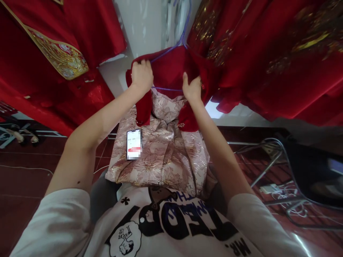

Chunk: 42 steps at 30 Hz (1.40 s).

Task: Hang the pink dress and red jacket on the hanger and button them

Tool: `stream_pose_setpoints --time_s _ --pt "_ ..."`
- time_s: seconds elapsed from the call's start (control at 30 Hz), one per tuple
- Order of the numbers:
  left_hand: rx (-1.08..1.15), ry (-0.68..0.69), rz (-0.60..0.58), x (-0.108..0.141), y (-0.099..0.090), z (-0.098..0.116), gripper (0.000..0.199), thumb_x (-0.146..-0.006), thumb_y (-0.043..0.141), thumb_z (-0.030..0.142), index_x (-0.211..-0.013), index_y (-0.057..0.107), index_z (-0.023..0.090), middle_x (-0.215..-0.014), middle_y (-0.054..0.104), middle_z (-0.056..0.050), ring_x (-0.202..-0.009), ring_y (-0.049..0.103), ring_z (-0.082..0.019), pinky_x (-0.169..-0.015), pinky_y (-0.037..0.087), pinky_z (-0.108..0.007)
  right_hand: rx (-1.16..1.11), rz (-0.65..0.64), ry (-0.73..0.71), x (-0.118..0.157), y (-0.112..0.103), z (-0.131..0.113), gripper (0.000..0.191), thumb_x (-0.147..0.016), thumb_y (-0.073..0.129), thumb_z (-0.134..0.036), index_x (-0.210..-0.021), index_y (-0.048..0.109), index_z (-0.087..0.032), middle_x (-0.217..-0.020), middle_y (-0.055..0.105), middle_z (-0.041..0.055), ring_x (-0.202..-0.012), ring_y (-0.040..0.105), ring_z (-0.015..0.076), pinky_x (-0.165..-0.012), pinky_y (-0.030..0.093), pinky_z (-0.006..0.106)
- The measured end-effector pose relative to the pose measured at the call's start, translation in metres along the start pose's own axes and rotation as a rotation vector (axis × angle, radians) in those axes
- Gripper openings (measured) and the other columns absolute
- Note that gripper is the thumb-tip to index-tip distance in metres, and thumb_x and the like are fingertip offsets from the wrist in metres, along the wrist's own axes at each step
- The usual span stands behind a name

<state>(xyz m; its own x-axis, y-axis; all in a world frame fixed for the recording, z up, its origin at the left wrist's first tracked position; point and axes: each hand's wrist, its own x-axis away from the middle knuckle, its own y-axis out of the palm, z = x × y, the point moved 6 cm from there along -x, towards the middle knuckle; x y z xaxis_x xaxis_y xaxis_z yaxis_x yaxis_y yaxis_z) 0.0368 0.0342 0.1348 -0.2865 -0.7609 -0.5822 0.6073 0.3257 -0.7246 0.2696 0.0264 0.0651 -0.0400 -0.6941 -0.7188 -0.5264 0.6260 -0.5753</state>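
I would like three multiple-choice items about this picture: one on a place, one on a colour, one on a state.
1. Where does the phone lie?
A on the pink dress
B on the floor
C in a hand

2. What colour is the hanger?
A green
B purple
C black

3. What do the left hand and right hand do?
A hang free
B grip the red jacket
C hold the phone

Key: 1 A, it rests on the pink cloth; 2 B, its wire is purple; 3 B, both sets of fingers close on the red cloth.
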Motion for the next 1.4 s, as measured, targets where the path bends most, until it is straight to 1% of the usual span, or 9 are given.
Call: stream_pose_setpoints --time_s 0.1,0.3,0.5,0.7,0.8,1.0,1.13,1.3,1.4 --pt "-0.013 -0.032 0.116 -0.005 -0.006 -0.005 0.049 -0.100 0.048 0.065 -0.121 0.068 0.026 -0.097 0.063 -0.015 -0.122 0.043 -0.039 -0.109 0.023 -0.058 0.051 0.066 0.141 0.009 -0.016 0.006 0.084 -0.105 0.015 -0.071 -0.142 0.049 -0.003 -0.133 0.058 0.0331 -0.141 0.054 0.0433 -0.118 0.036 0.068" --pt "-0.081 -0.144 0.204 -0.002 0.001 -0.016 0.048 -0.110 0.028 0.047 -0.130 0.060 0.017 -0.118 0.057 -0.016 -0.118 0.036 -0.033 -0.110 0.019 -0.054 0.092 0.110 0.103 0.038 -0.046 -0.024 0.067 -0.108 0.026 -0.062 -0.146 0.047 -0.011 -0.139 0.056 0.0294 -0.144 0.051 0.0415 -0.122 0.034 0.065" --pt "-0.229 -0.257 0.073 0.000 0.001 -0.004 0.063 -0.107 0.026 0.060 -0.135 0.061 0.016 -0.116 0.063 -0.016 -0.119 0.031 -0.032 -0.113 0.014 -0.052 0.139 -0.009 0.191 0.029 -0.060 -0.004 0.061 -0.109 0.031 -0.051 -0.151 0.043 -0.009 -0.148 0.051 0.0297 -0.147 0.048 0.0426 -0.122 0.033 0.066" --pt "-0.313 -0.304 -0.121 0.004 -0.013 0.004 0.087 -0.085 0.036 0.089 -0.134 0.066 0.023 -0.112 0.073 -0.008 -0.134 0.027 -0.034 -0.117 0.011 -0.057 0.202 -0.163 0.325 0.024 -0.085 0.005 0.059 -0.105 0.041 -0.042 -0.156 0.041 -0.012 -0.159 0.046 0.0260 -0.152 0.041 0.0396 -0.126 0.028 0.063" --pt "-0.330 -0.301 -0.140 0.013 -0.021 0.010 0.084 -0.092 0.041 0.081 -0.147 0.057 0.019 -0.129 0.070 -0.008 -0.141 0.024 -0.035 -0.118 0.006 -0.058 0.184 -0.193 0.320 0.025 -0.092 0.003 0.061 -0.102 0.044 -0.041 -0.157 0.039 -0.014 -0.161 0.045 0.0231 -0.153 0.040 0.0389 -0.127 0.027 0.062" --pt "-0.515 -0.353 -0.224 0.025 -0.025 0.019 0.061 -0.110 0.033 0.036 -0.158 0.034 -0.003 -0.164 0.040 -0.018 -0.146 0.026 -0.030 -0.120 0.011 -0.050 0.153 -0.177 0.341 0.014 -0.084 0.013 0.065 -0.102 0.051 -0.045 -0.156 0.039 -0.013 -0.157 0.046 0.0257 -0.150 0.041 0.0415 -0.124 0.029 0.063" --pt "-0.487 -0.331 -0.216 0.024 -0.021 0.015 0.066 -0.109 0.033 0.054 -0.158 0.040 0.010 -0.154 0.054 -0.010 -0.144 0.022 -0.032 -0.119 0.005 -0.054 0.125 -0.172 0.398 0.001 -0.079 0.016 0.063 -0.102 0.057 -0.048 -0.150 0.042 -0.009 -0.151 0.048 0.0299 -0.150 0.038 0.0450 -0.122 0.027 0.068" --pt "-0.533 -0.271 -0.196 0.025 -0.023 0.011 0.061 -0.111 0.025 0.043 -0.151 0.037 -0.002 -0.159 0.045 -0.019 -0.140 0.027 -0.033 -0.118 0.010 -0.056 0.228 -0.211 0.462 -0.006 -0.091 0.001 0.056 -0.105 0.058 -0.045 -0.137 0.047 0.000 -0.155 0.040 0.0369 -0.155 0.029 0.0417 -0.126 0.018 0.062" --pt "-0.520 -0.242 -0.188 0.027 -0.029 0.010 0.072 -0.106 0.021 0.057 -0.150 0.041 0.004 -0.150 0.056 -0.014 -0.139 0.026 -0.033 -0.117 0.010 -0.056 0.253 -0.239 0.468 -0.005 -0.104 -0.009 0.059 -0.103 0.064 -0.046 -0.131 0.049 0.004 -0.157 0.037 0.0407 -0.157 0.027 0.0416 -0.128 0.012 0.059"
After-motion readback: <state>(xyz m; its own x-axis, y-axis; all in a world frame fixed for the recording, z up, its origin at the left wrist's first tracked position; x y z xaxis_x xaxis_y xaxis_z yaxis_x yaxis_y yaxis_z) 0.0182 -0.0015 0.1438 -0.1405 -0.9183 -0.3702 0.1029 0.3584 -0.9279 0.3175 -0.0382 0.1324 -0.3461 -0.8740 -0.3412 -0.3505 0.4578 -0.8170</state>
